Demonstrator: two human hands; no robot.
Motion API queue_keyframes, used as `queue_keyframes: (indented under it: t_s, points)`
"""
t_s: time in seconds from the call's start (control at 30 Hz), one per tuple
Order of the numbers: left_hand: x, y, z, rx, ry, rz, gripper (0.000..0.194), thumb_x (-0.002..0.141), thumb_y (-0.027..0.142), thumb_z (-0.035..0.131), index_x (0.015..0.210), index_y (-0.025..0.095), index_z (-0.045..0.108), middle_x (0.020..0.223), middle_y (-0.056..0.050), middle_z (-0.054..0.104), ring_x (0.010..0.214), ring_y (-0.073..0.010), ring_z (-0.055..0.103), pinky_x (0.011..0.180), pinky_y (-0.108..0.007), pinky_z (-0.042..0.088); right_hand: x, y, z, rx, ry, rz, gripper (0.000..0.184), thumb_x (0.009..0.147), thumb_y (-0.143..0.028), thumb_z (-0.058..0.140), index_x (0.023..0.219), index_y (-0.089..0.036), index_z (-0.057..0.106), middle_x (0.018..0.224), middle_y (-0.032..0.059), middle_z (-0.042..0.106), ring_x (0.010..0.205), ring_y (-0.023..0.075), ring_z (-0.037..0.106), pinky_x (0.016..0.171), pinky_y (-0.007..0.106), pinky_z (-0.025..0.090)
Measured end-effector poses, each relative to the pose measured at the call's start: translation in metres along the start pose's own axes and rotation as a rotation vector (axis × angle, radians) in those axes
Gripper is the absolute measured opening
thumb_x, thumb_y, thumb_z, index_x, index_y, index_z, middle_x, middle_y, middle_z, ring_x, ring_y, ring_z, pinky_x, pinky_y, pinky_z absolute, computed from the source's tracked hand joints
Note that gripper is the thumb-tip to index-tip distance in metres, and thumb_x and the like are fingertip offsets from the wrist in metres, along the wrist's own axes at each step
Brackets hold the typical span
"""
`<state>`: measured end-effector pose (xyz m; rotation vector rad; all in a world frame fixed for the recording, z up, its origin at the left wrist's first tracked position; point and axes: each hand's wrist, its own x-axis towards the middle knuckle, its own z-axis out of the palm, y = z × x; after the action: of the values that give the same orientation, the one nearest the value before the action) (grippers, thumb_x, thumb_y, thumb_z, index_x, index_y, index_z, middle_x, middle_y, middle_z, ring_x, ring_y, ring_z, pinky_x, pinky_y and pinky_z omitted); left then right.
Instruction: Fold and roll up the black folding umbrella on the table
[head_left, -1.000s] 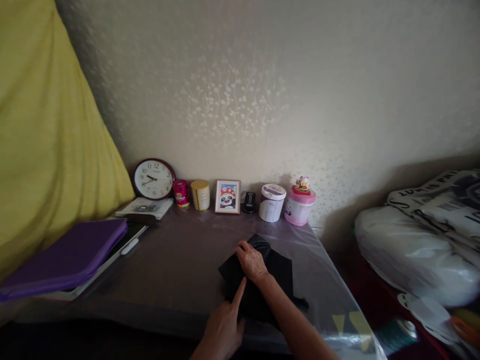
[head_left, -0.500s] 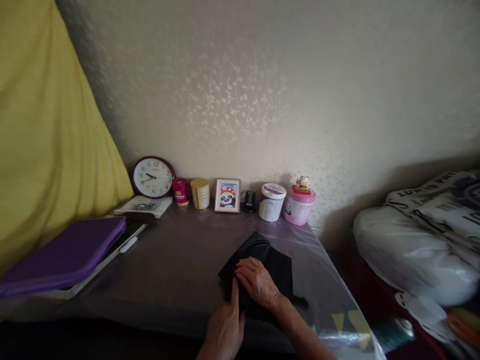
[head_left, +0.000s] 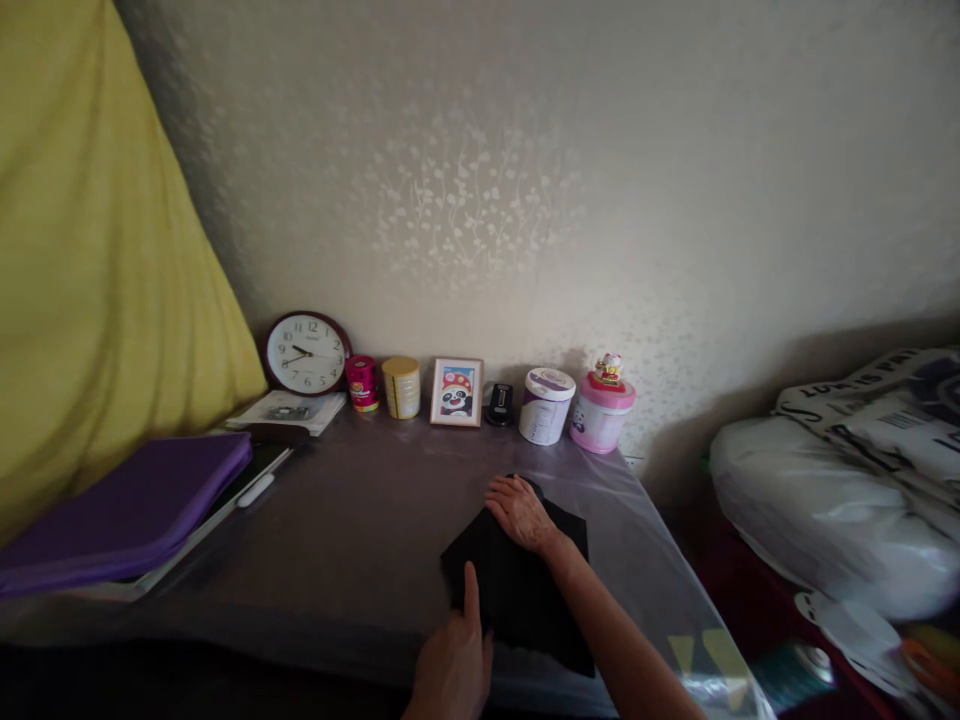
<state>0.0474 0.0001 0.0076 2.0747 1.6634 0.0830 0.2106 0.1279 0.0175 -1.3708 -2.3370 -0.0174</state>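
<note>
A piece of black folded cloth (head_left: 525, 585) with angular corners lies near the front of the table. My right hand (head_left: 520, 510) rests flat on its far part, fingers stretched out and side by side. At the cloth's near left part is my left hand (head_left: 456, 650), its index finger pointing forward onto the fabric. The left thumb sticks out beside it, while the other fingers look curled and are partly hidden. Neither hand grips anything that I can see. Part of the cloth's far corner is covered by my right hand.
Along the wall stand a clock (head_left: 308, 353), a picture frame (head_left: 457, 392), a yellow-lidded tin (head_left: 401, 388), a white tub (head_left: 547, 408) and a pink tub (head_left: 602, 415) bearing a cat figurine. A purple folder (head_left: 131, 505) lies left; bulky white bags (head_left: 810, 510) sit right, beyond the table's edge.
My right hand has slid forward over the cloth, away from my left hand. The raised fold at the far end is lower, and the near right part has spread out. The left hand barely moved.
</note>
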Motion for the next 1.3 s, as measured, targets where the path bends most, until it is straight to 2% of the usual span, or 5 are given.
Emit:
queue_keyframes:
  t_s: [0.4,0.77,0.87,1.03,1.3]
  points:
    - [0.0,0.002,0.002,0.028,-0.024,-0.026,0.067,0.086,0.024,0.034,0.138,0.015,-0.008,0.096,-0.012,0.062,0.08,-0.0209,0.061,0.065,-0.03,0.042,0.006,0.057,-0.012,0.419,0.106,0.425,0.038,0.086,-0.039,0.032,0.1,-0.02,0.062,0.099,0.0032,0.066,0.092,0.0168,0.06,0.08,0.028,0.044]
    - [0.0,0.005,-0.001,0.036,-0.038,-0.051,0.063,0.087,0.024,0.032,0.138,0.012,-0.002,0.099,-0.014,0.062,0.084,-0.0223,0.061,0.068,-0.031,0.043,0.024,0.037,-0.012,0.276,0.156,0.509,0.015,0.077,-0.024,0.05,0.083,-0.017,0.063,0.085,0.0072,0.065,0.082,0.0202,0.058,0.079,0.034,0.042]
    - [0.0,0.003,0.0,0.039,-0.037,-0.033,0.063,0.087,0.023,0.033,0.138,0.011,0.0,0.1,-0.015,0.061,0.083,-0.0213,0.061,0.067,-0.029,0.042,0.017,0.007,-0.016,0.192,0.202,0.395,0.018,0.082,-0.025,0.046,0.091,-0.02,0.06,0.096,0.0073,0.063,0.095,0.0191,0.053,0.09,0.034,0.034]
    - [-0.003,0.001,0.001,0.04,0.011,-0.019,0.06,0.087,0.022,0.032,0.139,0.01,0.005,0.098,-0.015,0.061,0.082,-0.018,0.061,0.067,-0.025,0.041,0.001,-0.021,-0.009,0.042,0.014,0.012,0.023,0.085,-0.026,0.042,0.079,-0.022,0.064,0.091,0.0042,0.066,0.104,0.0191,0.051,0.097,0.037,0.029]
    - [-0.004,0.004,-0.004,0.031,0.018,-0.007,0.059,0.089,0.026,0.03,0.138,0.006,0.005,0.092,-0.013,0.064,0.081,-0.0172,0.062,0.063,-0.024,0.039,-0.039,0.022,-0.036,0.048,0.464,0.563,0.031,0.082,-0.031,0.039,0.1,-0.016,0.058,0.102,0.0108,0.061,0.098,0.0217,0.054,0.088,0.036,0.039]
